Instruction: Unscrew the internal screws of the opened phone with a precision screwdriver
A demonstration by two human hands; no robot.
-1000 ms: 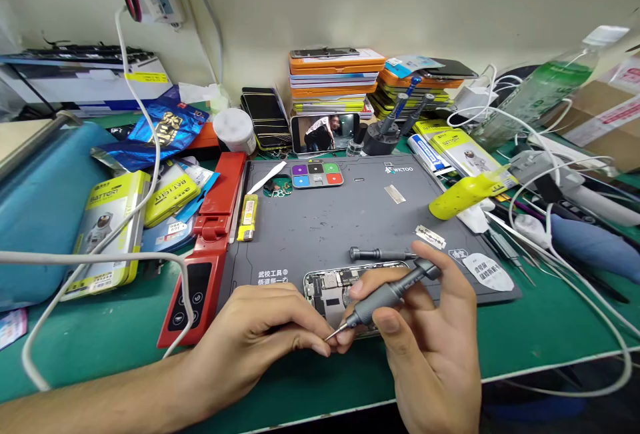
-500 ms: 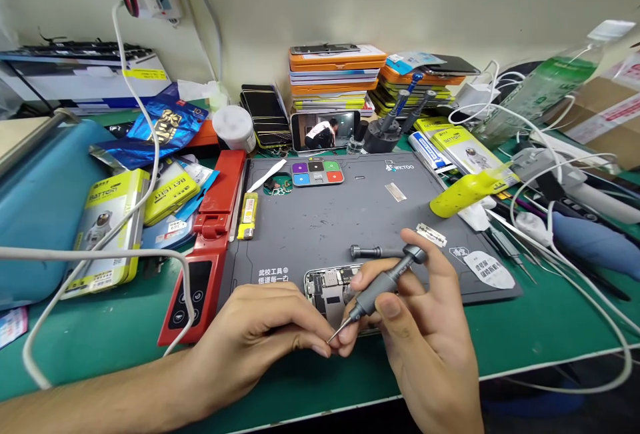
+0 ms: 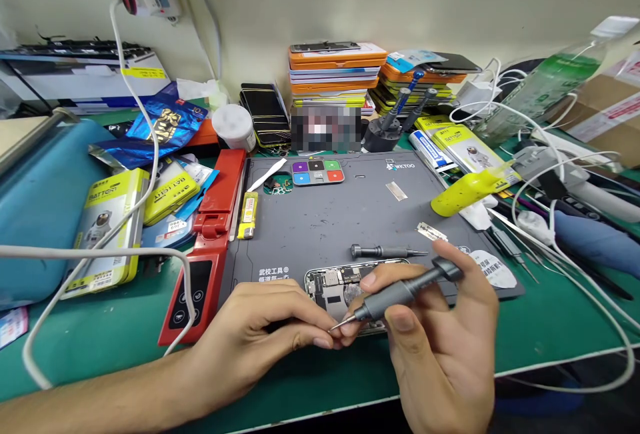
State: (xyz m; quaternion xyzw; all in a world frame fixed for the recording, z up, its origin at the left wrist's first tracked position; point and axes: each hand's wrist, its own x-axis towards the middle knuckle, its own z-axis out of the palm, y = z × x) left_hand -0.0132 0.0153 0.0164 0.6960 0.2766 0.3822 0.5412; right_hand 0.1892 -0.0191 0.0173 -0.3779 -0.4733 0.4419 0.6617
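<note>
My right hand (image 3: 440, 347) is wrapped round a grey precision screwdriver (image 3: 395, 297), whose thin tip points left and down. The screwdriver's tip meets the pinched thumb and fingers of my left hand (image 3: 280, 324). Whatever those left fingers hold is too small or hidden to name. Beneath both hands lies an opened phone (image 3: 333, 291), its inner boards exposed and its right and lower parts covered by my hands. A second grey screwdriver (image 3: 385, 251) rests on the dark work mat (image 3: 320, 221) just beyond the phone.
A razor blade (image 3: 431, 232), a yellow bottle (image 3: 467, 194) and a yellow lighter-like item (image 3: 248, 215) lie on the mat. Left of it stands a red device (image 3: 200, 274) with a white cable (image 3: 187, 287) across it. Battery boxes (image 3: 107, 234) crowd the left side.
The screwdriver's handle has swung right and lower with my right hand, so it lies flatter. Its tip stays at my left fingertips, which have shifted slightly up and right.
</note>
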